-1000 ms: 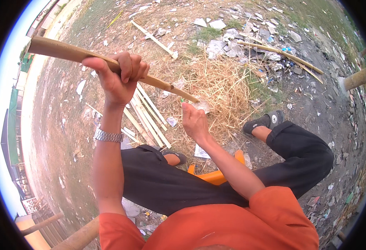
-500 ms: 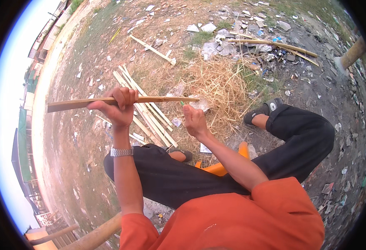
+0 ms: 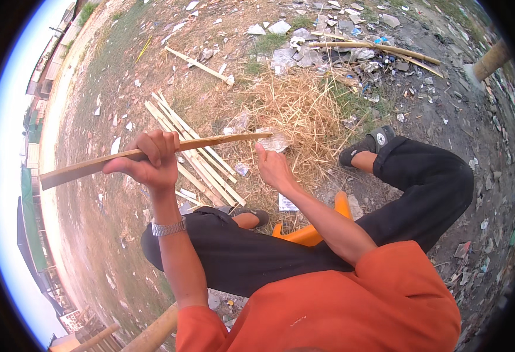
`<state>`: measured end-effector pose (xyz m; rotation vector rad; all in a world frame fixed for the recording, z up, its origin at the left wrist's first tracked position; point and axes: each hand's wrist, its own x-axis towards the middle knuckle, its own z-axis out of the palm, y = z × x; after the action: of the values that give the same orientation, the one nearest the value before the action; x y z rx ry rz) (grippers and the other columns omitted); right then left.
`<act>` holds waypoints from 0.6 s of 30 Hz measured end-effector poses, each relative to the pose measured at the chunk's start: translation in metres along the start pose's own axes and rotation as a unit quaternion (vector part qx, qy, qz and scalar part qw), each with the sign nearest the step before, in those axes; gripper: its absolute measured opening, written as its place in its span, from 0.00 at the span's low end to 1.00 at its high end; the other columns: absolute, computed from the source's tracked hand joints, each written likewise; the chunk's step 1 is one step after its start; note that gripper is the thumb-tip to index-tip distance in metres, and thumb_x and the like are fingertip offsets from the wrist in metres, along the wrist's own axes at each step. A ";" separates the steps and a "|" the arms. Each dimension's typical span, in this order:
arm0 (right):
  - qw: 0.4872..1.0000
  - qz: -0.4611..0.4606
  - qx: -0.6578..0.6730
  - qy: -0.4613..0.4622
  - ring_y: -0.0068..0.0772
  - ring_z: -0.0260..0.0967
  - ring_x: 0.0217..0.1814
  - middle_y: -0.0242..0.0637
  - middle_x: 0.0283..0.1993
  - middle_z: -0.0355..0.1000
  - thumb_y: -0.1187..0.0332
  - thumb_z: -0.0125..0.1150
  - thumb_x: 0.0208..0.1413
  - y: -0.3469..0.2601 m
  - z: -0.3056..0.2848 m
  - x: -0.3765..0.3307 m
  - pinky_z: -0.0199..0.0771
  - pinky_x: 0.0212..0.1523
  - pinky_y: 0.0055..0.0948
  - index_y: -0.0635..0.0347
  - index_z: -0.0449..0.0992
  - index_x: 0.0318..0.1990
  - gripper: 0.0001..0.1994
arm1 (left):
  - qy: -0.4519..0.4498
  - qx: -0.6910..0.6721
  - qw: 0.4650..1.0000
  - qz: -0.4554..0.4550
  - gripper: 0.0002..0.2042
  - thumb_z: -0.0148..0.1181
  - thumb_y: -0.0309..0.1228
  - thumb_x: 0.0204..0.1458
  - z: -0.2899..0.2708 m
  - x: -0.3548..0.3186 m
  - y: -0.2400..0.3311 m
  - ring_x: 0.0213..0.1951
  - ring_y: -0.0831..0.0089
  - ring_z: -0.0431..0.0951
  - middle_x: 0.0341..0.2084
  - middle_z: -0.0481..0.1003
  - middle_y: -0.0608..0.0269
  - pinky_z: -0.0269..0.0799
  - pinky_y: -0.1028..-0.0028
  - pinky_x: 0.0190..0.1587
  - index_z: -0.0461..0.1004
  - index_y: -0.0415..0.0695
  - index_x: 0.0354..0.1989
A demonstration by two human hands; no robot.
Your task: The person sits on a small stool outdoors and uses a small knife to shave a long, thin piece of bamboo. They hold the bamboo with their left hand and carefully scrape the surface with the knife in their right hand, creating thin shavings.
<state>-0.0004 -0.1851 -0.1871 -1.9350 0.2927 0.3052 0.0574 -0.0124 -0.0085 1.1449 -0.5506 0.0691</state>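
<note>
bamboo strip (image 3: 152,154) | left hand (image 3: 151,161) grip clamped mid-length | right hand (image 3: 274,169) loose at tip

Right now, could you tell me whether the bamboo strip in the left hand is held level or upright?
Roughly level. The bamboo strip runs sideways across the view, gripped mid-length by the left hand, its far tip slightly higher near the right hand.

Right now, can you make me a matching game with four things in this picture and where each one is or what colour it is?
Things:
1. bamboo strip
2. wristwatch
3. stool
4. straw pile

Places or colours:
A. orange, under the person's legs
B. held up in the left hand
C. dry and yellow, on the ground ahead
D. silver, on the left wrist

Pairs: 1-B, 2-D, 3-A, 4-C
</note>
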 end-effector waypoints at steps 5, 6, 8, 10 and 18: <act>0.994 -0.089 0.064 0.022 0.64 0.68 0.30 0.64 0.21 0.66 0.51 0.33 0.65 -0.058 -0.004 -0.028 0.65 0.37 0.53 0.72 0.71 0.25 0.31 | -0.011 -0.009 1.000 0.014 0.38 0.29 0.76 0.40 0.012 0.000 -0.007 0.12 0.79 0.42 0.06 0.47 0.73 0.40 0.75 0.19 0.51 0.48 0.09; 0.993 -0.095 0.066 0.036 0.64 0.68 0.29 0.64 0.19 0.64 0.51 0.33 0.65 -0.057 -0.002 -0.030 0.64 0.36 0.52 0.72 0.69 0.23 0.30 | -0.024 -0.008 1.000 0.018 0.38 0.30 0.76 0.40 0.013 0.000 -0.008 0.12 0.79 0.42 0.06 0.47 0.73 0.40 0.75 0.18 0.51 0.48 0.09; 0.992 -0.104 0.066 0.036 0.64 0.68 0.27 0.62 0.19 0.65 0.53 0.35 0.65 -0.058 -0.001 -0.030 0.66 0.33 0.52 0.71 0.70 0.23 0.29 | -0.013 -0.018 1.000 0.022 0.38 0.30 0.76 0.40 0.010 -0.003 -0.005 0.12 0.80 0.42 0.06 0.47 0.73 0.40 0.75 0.18 0.51 0.47 0.09; 0.991 -0.116 0.034 0.052 0.63 0.68 0.25 0.60 0.18 0.66 0.54 0.38 0.64 -0.051 0.004 -0.035 0.68 0.30 0.52 0.68 0.71 0.23 0.27 | 0.012 -0.032 0.999 0.018 0.38 0.30 0.76 0.40 0.006 -0.008 -0.005 0.12 0.79 0.42 0.06 0.47 0.73 0.39 0.75 0.18 0.51 0.47 0.09; 0.950 -0.248 -0.050 0.181 0.53 0.68 0.16 0.48 0.12 0.66 0.55 0.40 0.64 -0.005 0.035 -0.020 0.68 0.17 0.45 0.61 0.67 0.26 0.21 | 0.004 0.031 0.999 0.013 0.38 0.31 0.76 0.40 0.016 -0.026 -0.001 0.12 0.79 0.42 0.07 0.46 0.73 0.41 0.74 0.19 0.50 0.48 0.08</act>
<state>-0.0203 -0.1499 -0.1885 -2.0840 0.0198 -0.3769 0.0285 -0.0209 -0.0160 1.1973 -0.5598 0.1123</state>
